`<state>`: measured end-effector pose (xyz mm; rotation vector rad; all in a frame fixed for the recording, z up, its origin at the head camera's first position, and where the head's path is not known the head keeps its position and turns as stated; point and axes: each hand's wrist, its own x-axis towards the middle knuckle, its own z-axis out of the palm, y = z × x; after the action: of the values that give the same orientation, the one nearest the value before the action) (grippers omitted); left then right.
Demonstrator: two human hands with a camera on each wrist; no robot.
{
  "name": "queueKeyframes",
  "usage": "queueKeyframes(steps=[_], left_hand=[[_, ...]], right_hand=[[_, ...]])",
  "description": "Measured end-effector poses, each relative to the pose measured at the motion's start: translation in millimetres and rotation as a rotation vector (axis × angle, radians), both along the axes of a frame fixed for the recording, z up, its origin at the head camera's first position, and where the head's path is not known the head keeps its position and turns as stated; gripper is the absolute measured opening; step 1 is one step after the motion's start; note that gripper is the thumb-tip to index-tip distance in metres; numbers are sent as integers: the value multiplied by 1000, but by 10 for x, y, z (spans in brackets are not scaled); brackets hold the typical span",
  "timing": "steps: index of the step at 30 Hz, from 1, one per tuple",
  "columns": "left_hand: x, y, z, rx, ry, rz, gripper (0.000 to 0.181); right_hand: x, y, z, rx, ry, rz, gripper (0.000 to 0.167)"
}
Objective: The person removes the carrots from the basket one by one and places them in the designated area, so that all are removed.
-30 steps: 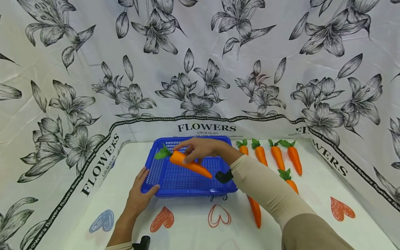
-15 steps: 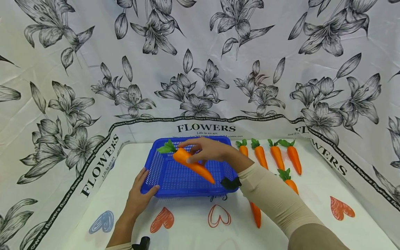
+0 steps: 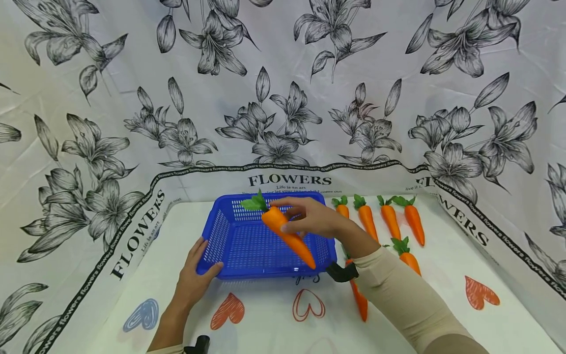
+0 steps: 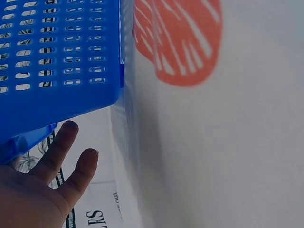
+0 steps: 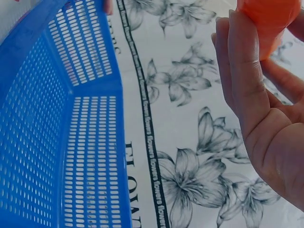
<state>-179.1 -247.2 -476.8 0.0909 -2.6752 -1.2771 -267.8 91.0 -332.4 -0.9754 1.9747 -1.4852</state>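
Observation:
My right hand (image 3: 315, 216) pinches an orange carrot (image 3: 289, 241) with green leaves, held above the blue plastic basket (image 3: 265, 272). The carrot slants, leaves to the upper left and tip to the lower right. The right wrist view shows part of this orange carrot (image 5: 270, 19) between the fingers, with the basket (image 5: 90, 90) lower at left. My left hand (image 3: 194, 280) grips the basket's left front corner, thumb over the rim. In the left wrist view, two fingers of the left hand (image 4: 52, 180) stretch out beside the perforated basket wall (image 4: 57, 95). Inside the basket I see only its bare mesh floor.
Several carrots lie on the white table right of the basket, among them a far right carrot (image 3: 414, 223) and a nearer carrot (image 3: 409, 260). Another carrot (image 3: 360, 300) is partly hidden by the right forearm. A flower-printed cloth (image 3: 283, 132) stands behind the table.
My right hand has moved to the right and slightly nearer over the basket, and the carrot now tilts more steeply. The left hand keeps its place on the basket.

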Motion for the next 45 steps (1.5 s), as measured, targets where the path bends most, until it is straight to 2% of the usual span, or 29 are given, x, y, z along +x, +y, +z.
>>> queueKeyframes(steps=[4,9,13,26,38,42,45], left_hand=[[0,7,1,3,5,3,79],[-9,-7,-6,1,13,-2,80],[-11,-29,-4,-10,20,1,80],[-9,-27,0,1,19,-4,79],[-2,-26,-26,-2,2,0,80],[-13,-25,-26,2,4,2,80],[-17,-20,-25,5,-4,4,81]], right_hand=[[20,118,-1,-29,3,-41,59],[82,286,21,-90,-50,-108,62],[116,398,35,-108,-53,-148,63],[252,700,35,-95,31,-220,61],[407,1092,75,-145,80,-265,60],[443,1189,88,-189,114,-259,59],[455,1272,84,-228,108,-264,59]])
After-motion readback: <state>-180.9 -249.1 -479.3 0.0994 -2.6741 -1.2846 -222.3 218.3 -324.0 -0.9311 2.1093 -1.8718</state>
